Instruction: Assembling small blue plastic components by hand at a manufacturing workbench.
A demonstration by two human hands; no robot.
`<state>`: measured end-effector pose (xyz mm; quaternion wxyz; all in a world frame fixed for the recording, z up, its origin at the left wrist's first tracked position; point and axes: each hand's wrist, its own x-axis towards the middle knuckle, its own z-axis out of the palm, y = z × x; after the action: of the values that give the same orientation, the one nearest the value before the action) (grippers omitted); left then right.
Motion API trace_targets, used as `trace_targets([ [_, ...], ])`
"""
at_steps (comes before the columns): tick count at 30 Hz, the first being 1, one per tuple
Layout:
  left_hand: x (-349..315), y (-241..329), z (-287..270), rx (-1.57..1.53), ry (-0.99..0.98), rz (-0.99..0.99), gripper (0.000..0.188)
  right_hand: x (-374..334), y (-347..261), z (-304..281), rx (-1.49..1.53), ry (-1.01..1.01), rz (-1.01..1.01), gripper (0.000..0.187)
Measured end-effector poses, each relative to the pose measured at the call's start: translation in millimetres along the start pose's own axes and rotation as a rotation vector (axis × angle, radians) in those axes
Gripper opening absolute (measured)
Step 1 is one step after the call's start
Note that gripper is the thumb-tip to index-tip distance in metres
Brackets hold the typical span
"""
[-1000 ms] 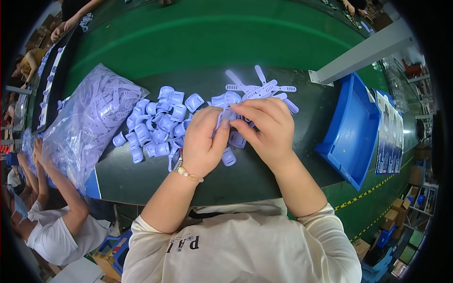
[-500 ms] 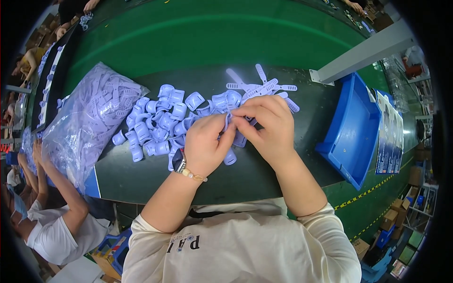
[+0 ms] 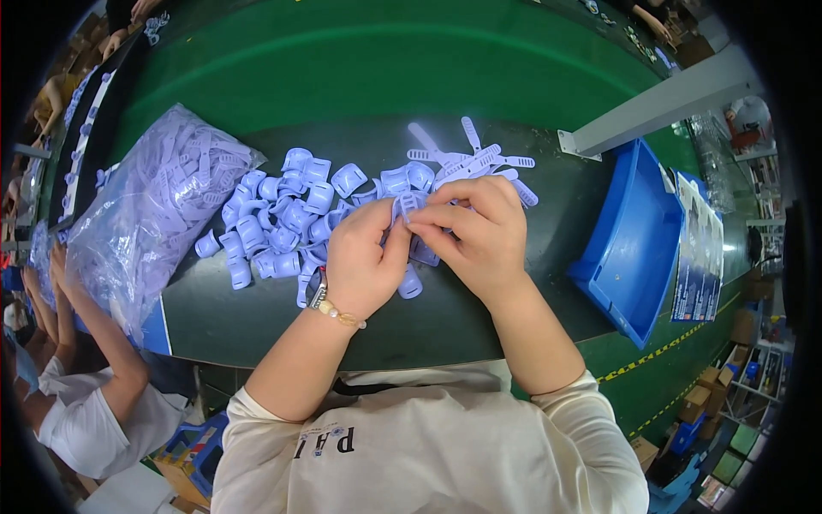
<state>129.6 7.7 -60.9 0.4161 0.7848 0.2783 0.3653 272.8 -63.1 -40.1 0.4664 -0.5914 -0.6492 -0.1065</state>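
Between my two hands is a small lavender plastic strap piece with slots [image 3: 407, 203]; fingers partly cover it. My left hand [image 3: 366, 257] pinches it from the left, and a watch and beaded bracelet sit on that wrist. My right hand [image 3: 479, 231] pinches it from the right with thumb and forefinger. Left of my hands lies a heap of curved lavender plastic pieces [image 3: 295, 214]. Beyond my right hand lie several flat slotted lavender straps [image 3: 471, 163]. One loose curved piece [image 3: 410, 281] rests between my wrists.
A clear bag of lavender straps [image 3: 184, 171] lies on the left of the dark work table [image 3: 411, 338]. To the right stand a blue plastic bin [image 3: 629, 248], a printed sheet [image 3: 700, 248] and a grey metal post [image 3: 659, 98]. A co-worker's arms [image 3: 94, 334] reach in at the left.
The slotted piece has turned between my fingers, so more of its slotted face shows. Both hands remain pinched together on it. The whole view has shifted slightly.
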Motion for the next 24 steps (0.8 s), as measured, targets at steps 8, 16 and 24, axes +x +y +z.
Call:
trace_targets([
  [8,0.8,-1.2,2.6,-0.076,0.022,-0.016,0.008,0.3,-0.8,0.1,-0.03,-0.006,-0.024,0.02],
  [16,1.3,0.7,-0.8,0.01,-0.041,-0.037,0.002,-3.2,-0.8,2.8,-0.046,0.001,-0.092,0.021],
  [24,3.3,0.6,-1.9,0.087,-0.009,0.045,0.014,-2.0,-2.3,2.3,-0.09,0.03,-0.113,0.022],
])
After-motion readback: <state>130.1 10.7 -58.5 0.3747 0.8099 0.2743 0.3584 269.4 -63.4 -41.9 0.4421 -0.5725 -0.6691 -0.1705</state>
